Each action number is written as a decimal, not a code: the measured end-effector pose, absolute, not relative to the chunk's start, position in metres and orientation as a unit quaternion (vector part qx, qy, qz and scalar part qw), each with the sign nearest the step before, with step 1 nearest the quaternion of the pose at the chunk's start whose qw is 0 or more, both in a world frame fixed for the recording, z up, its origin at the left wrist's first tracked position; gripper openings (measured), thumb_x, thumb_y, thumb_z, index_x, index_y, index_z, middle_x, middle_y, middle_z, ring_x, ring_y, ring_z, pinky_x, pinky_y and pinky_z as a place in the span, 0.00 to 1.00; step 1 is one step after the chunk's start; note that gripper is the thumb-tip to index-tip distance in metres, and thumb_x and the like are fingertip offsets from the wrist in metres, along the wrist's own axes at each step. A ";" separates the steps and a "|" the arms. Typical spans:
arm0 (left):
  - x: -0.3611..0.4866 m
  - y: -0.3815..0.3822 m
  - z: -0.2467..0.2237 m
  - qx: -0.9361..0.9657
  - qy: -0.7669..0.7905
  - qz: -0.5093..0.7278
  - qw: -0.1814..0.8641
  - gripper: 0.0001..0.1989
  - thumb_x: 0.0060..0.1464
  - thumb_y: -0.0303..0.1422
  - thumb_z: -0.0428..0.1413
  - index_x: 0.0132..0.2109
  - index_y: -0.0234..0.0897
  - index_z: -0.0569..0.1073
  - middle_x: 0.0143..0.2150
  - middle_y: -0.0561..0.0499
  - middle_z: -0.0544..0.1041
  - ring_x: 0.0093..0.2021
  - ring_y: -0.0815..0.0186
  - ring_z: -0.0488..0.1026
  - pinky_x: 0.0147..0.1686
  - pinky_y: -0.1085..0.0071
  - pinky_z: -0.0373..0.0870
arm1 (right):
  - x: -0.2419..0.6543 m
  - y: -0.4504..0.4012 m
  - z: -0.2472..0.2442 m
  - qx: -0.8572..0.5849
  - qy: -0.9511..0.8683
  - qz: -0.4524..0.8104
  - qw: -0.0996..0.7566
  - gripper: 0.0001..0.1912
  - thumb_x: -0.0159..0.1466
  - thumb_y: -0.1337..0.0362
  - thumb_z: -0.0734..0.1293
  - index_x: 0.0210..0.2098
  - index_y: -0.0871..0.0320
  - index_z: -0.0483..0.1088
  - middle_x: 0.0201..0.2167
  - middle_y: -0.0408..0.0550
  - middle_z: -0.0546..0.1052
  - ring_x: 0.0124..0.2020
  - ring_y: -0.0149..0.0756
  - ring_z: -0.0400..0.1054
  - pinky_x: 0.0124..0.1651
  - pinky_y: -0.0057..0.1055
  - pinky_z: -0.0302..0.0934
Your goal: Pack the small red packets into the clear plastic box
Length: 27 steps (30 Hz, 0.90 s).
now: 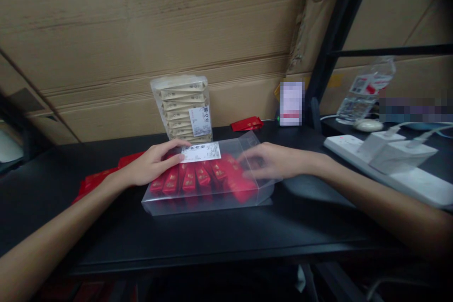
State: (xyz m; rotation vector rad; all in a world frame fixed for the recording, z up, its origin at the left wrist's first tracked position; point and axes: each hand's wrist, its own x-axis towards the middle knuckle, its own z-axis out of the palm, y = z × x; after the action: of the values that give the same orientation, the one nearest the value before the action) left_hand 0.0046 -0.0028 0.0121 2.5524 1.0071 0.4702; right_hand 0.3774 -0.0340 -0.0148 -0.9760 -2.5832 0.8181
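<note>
A clear plastic box (208,201) lies on the black table, with a row of red packets (190,179) inside and a white printed label (201,152) on top. My left hand (154,163) grips the box at its upper left, fingertips and thumb at the label. Through the open right end of the box reaches my right hand (271,160), its fingers partly seen through the plastic and smeared by motion. Between those fingers is a red packet (240,184), tilted and blurred at the right end of the row.
Behind stands a clear box of beige packets (182,108). One red packet (247,123) lies at the back; more red packets (95,181) lie under my left forearm. At right are a power strip (396,170) with chargers, a mouse (368,125) and a plastic bottle (366,89). Cardboard (141,33) walls the back.
</note>
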 end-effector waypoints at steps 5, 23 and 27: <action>0.005 -0.003 0.013 0.902 0.359 0.165 0.175 0.20 0.72 0.44 0.50 0.65 0.44 0.68 0.61 0.48 0.75 0.55 0.56 0.75 0.58 0.59 0.69 | 0.378 -0.033 -0.015 -0.334 -0.895 0.266 0.129 0.26 0.68 0.46 0.69 0.57 0.57 0.76 0.36 0.47 0.80 0.30 0.34 0.69 0.32 0.29 0.60; 0.006 -0.003 0.013 0.903 0.359 0.162 0.174 0.20 0.72 0.44 0.50 0.65 0.45 0.68 0.62 0.48 0.75 0.57 0.57 0.74 0.58 0.60 0.68 | 0.379 -0.033 -0.016 -0.321 -0.900 0.267 0.128 0.27 0.68 0.47 0.68 0.58 0.59 0.76 0.37 0.48 0.81 0.32 0.35 0.72 0.33 0.29 0.61; 0.006 -0.003 0.014 0.900 0.365 0.158 0.177 0.20 0.72 0.45 0.50 0.65 0.46 0.68 0.62 0.49 0.74 0.59 0.57 0.73 0.60 0.59 0.67 | 0.380 -0.035 -0.015 -0.327 -0.895 0.278 0.123 0.26 0.69 0.49 0.68 0.59 0.58 0.74 0.40 0.49 0.82 0.34 0.36 0.74 0.35 0.30 0.63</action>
State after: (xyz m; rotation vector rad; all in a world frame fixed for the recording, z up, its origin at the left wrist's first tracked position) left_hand 0.0062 -0.0031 0.0142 2.5493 1.0329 0.4467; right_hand 0.3802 -0.0346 -0.0148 -0.9530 -2.6097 0.8108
